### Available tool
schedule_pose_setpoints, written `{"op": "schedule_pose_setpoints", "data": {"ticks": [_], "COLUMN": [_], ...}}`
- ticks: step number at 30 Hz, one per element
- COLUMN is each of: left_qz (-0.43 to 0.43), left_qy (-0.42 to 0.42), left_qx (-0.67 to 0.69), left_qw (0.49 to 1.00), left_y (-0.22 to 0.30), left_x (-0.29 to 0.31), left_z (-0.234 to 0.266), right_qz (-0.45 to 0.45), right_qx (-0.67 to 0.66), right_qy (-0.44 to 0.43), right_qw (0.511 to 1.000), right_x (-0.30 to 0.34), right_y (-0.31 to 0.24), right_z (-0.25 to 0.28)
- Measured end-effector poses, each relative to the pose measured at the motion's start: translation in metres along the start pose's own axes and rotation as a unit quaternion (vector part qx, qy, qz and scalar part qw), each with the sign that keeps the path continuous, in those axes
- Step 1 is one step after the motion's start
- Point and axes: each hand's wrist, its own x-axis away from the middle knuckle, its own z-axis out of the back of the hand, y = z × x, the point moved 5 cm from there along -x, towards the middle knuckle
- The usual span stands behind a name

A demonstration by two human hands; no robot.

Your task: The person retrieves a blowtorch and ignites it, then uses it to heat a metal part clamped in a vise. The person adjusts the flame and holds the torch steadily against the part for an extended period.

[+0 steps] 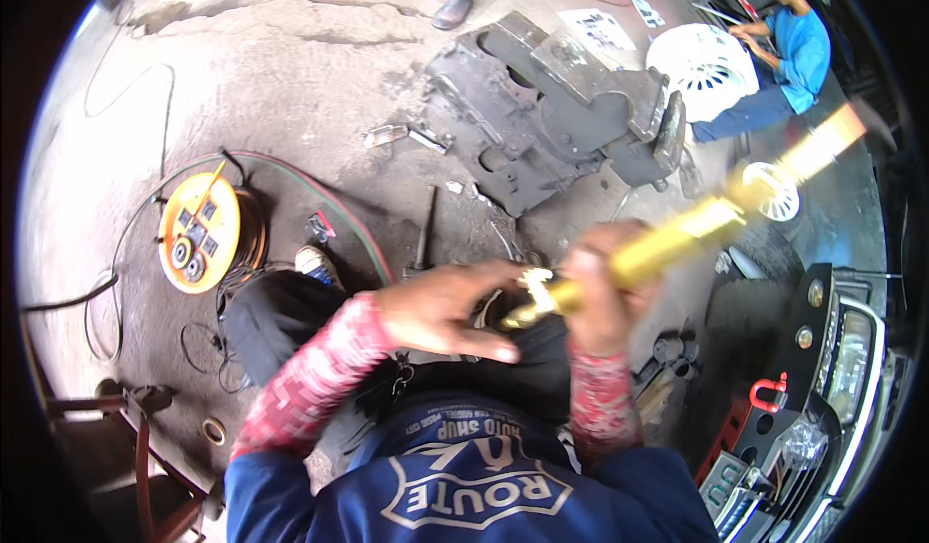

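My right hand point(605, 291) is wrapped around a long, shiny gold metal cylinder point(668, 243), which looks like a shock absorber, though blur hides its exact kind. It slants up to the right, with a paler gold section at its far end. The near end narrows to a thin tip beside a bright fitting. My left hand point(450, 311) is close to that tip, thumb and fingers apart, holding nothing that I can see. Both hands are above my lap.
Ahead lies a large dark metal assembly point(542, 107). An orange cable reel point(200, 233) stands left among hoses. A vehicle front with a red shackle point(769, 393) borders the right. A co-worker in blue point(803, 54) sits by a white slotted wheel point(702, 69). Another person's boot point(455, 6) shows beyond.
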Motion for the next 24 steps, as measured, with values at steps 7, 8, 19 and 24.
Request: {"op": "schedule_pose_setpoints", "data": {"ticks": [7,8,19,24], "left_qz": [-0.071,-0.066,-0.059,-0.014], "left_qy": [0.039,0.065,0.289,0.278], "left_qx": [0.072,0.004,-0.412,-0.298], "left_qw": [0.994,0.996,0.862,0.913], "left_y": [0.079,0.091,0.115,0.091], "left_x": [-0.077,-0.074,-0.025,-0.012], "left_z": [-0.076,-0.072,-0.086,-0.09], "right_qz": [0.31,0.232,-0.055,-0.116], "right_qx": [-0.183,-0.166,-0.271,-0.234], "right_qy": [-0.128,-0.069,0.176,0.122], "right_qw": [0.924,0.956,0.945,0.958], "right_x": [-0.009,-0.008,-0.02,-0.02], "right_y": [-0.098,-0.1,-0.03,-0.026], "right_z": [0.062,0.071,0.096,0.081]}}
